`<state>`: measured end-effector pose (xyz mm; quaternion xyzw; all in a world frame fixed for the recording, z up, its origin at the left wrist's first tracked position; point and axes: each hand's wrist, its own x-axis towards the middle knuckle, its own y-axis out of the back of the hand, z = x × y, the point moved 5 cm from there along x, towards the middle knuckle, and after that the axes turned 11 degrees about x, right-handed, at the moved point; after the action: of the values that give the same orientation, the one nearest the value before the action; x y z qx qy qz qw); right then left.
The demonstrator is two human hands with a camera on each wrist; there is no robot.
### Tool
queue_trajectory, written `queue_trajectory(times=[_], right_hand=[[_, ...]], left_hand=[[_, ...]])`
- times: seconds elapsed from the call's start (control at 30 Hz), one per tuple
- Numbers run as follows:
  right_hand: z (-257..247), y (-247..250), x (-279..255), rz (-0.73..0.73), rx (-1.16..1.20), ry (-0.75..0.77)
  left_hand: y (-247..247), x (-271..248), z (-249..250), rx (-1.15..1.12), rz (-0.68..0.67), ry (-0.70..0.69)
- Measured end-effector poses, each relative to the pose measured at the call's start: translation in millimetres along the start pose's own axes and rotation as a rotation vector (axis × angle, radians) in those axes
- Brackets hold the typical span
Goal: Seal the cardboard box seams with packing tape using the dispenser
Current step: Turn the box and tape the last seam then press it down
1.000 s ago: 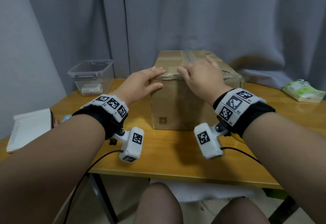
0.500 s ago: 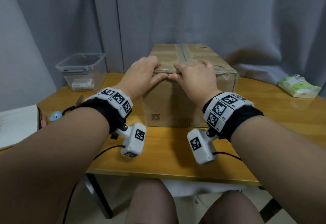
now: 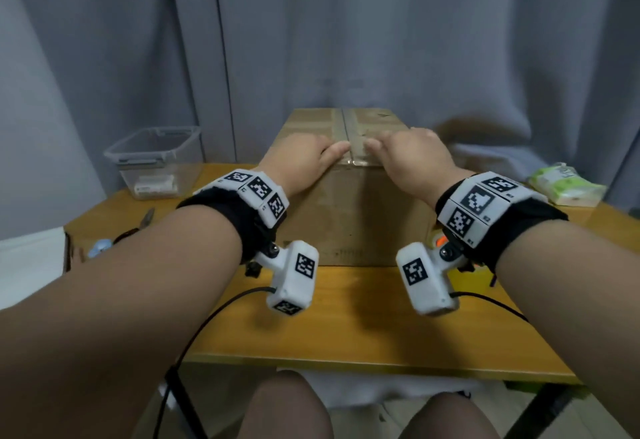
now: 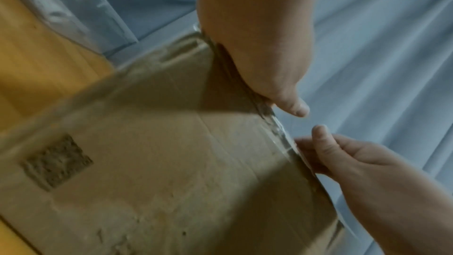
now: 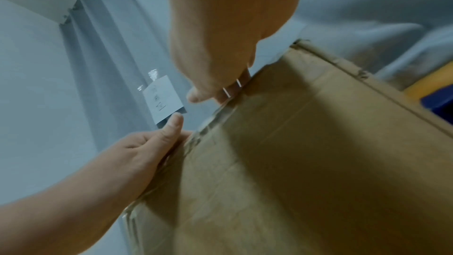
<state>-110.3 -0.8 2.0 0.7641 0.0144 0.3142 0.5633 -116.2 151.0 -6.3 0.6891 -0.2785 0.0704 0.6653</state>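
The brown cardboard box (image 3: 349,210) stands in the middle of the yellow table (image 3: 346,328). A strip of clear tape (image 3: 346,127) runs along its top centre seam and folds over the front edge. My left hand (image 3: 308,160) lies on the top just left of the seam. My right hand (image 3: 408,154) lies just right of it. Both press down near the front edge, with the thumbs pointing at each other. The left wrist view shows glossy tape (image 4: 277,123) on the edge between the two thumbs. Neither hand holds anything. A small orange part (image 3: 441,240) shows behind my right wrist, mostly hidden.
A clear plastic bin (image 3: 156,161) sits at the back left. A green packet (image 3: 568,186) lies at the back right. Pliers (image 3: 147,219), a pale blue object (image 3: 98,248) and white paper (image 3: 27,258) are at the left. A grey curtain (image 3: 346,40) hangs close behind.
My hands came together from the front top edge and now rest on the top, either side of the seam. The view has shifted and faces the box more squarely.
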Motion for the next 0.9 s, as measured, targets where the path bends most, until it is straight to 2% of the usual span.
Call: queue_trajectory(times=[0.07, 0.17, 0.3, 0.47, 0.6, 0.67, 0.8, 0.9], right_hand=[[7.7, 1.9, -4.5, 0.081, 0.052, -0.028], [12.3, -3.6, -10.9, 0.140, 0.094, 0.018], [18.6, -8.4, -13.7, 0.117, 0.150, 0.025], [19.6, -3.4, -14.6, 0.063, 0.130, 0.077], [26.3, 1.5, -9.3, -0.031, 0.196, 0.023], [29.6, 3.7, -9.1, -0.006, 0.255, 0.018], [34.0, 9.3, -12.8, 0.115, 0.238, 0.080], [42.2, 9.9, -17.6, 0.161, 0.208, 0.069]], left_hand=[[-5.1, 3.1, 2.7, 0.058, 0.043, -0.009], [-9.4, -1.3, 9.0, 0.241, 0.119, -0.071], [-18.2, -4.8, 12.4, 0.367, 0.079, -0.077], [-11.6, -5.4, 13.0, 0.385, -0.010, -0.106], [1.7, 5.0, 28.4, 0.127, -0.040, -0.148], [-2.0, 12.0, 39.5, 0.062, -0.047, -0.138], [-8.9, 20.7, 49.1, 0.225, 0.101, -0.178], [-12.7, 19.2, 50.6, 0.274, 0.152, -0.205]])
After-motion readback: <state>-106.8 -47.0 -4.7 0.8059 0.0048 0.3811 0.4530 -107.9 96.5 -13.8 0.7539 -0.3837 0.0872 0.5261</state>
